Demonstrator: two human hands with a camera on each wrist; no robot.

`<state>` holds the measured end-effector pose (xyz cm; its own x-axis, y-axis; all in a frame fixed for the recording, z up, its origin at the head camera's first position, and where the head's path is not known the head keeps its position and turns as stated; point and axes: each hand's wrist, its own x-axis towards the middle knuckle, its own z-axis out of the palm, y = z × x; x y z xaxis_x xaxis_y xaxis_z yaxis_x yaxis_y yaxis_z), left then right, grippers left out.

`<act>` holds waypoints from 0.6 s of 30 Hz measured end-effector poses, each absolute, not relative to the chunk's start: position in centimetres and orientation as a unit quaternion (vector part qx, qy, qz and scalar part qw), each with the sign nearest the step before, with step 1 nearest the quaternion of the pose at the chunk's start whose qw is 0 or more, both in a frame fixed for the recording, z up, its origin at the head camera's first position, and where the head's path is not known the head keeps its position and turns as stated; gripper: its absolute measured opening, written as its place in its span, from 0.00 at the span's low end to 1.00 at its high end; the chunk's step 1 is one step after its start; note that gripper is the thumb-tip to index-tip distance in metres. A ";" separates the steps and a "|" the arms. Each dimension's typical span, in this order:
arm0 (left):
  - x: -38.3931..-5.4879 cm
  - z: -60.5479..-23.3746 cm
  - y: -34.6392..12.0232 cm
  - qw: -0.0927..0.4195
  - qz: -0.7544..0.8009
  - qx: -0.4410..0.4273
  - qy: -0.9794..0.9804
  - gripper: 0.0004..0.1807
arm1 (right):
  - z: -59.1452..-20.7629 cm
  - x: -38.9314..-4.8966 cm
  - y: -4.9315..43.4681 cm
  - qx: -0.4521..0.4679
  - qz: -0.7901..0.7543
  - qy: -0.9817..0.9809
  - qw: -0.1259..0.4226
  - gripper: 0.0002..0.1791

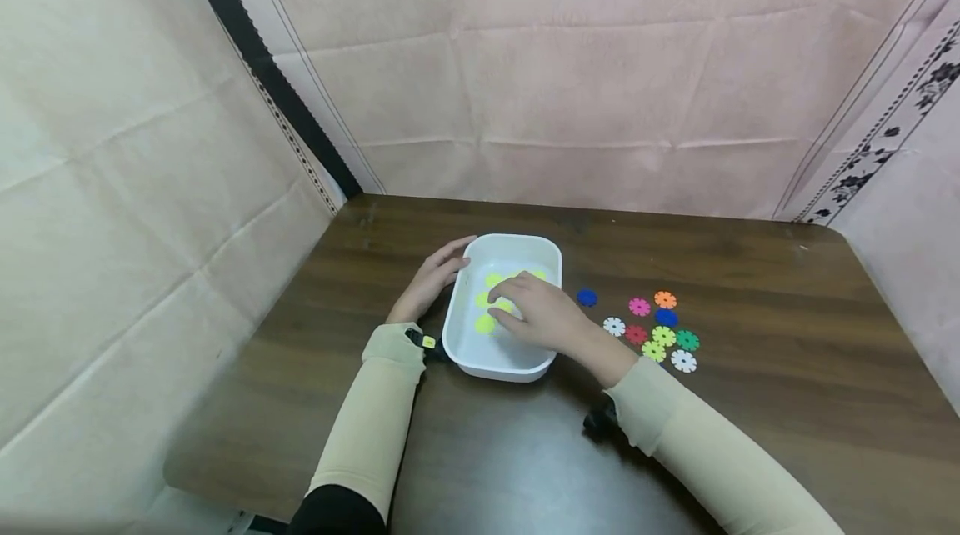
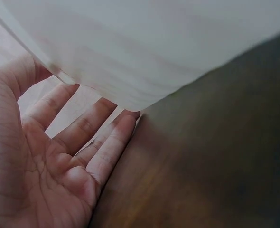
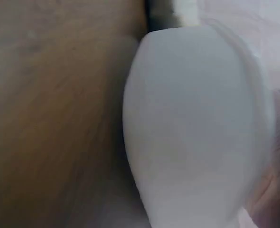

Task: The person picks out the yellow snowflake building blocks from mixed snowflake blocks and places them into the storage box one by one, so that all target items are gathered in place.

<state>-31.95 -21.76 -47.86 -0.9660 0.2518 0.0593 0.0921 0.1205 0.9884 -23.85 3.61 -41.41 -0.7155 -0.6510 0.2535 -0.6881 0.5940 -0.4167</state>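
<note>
A white plastic tub (image 1: 461, 352) sits on the table with several yellow-green discs (image 1: 485, 324) on its floor. My left hand (image 1: 431, 278) is at the tub's left side. In the left wrist view its thumb and loosely extended fingers (image 2: 83, 127) touch the tub's rim and outer wall. Over the inside of the tub is my right hand (image 1: 543, 314), palm down. Its thumb and fingertips are spread apart just above the discs, and yellow-green shows between them. The right wrist view has mostly the tub's outer wall (image 3: 192, 123), blurred.
On the brown wooden table (image 1: 525, 468), right of the tub, lie several colourful flower-shaped discs, among them pink (image 1: 639, 307), orange (image 1: 665, 299), green (image 1: 687, 340) and white (image 1: 683, 361). A blue disc (image 1: 587, 297) is nearest the tub. Pale cloth (image 1: 570, 102) hangs behind the table.
</note>
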 end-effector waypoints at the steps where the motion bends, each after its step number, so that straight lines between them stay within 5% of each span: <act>1: -32.0 -47.8 -21.8 0.062 0.653 0.114 0.747 0.23 | -41.4 -23.6 4.4 0.373 0.275 -0.885 0.055 0.13; 12: -32.2 -48.0 -21.7 0.067 0.654 0.107 0.745 0.25 | -43.4 -21.5 16.6 0.391 0.390 -0.799 0.237 0.14; 18: -32.5 -47.8 -21.8 0.069 0.661 0.104 0.740 0.24 | -44.4 -20.8 23.1 0.305 0.343 -0.869 0.187 0.14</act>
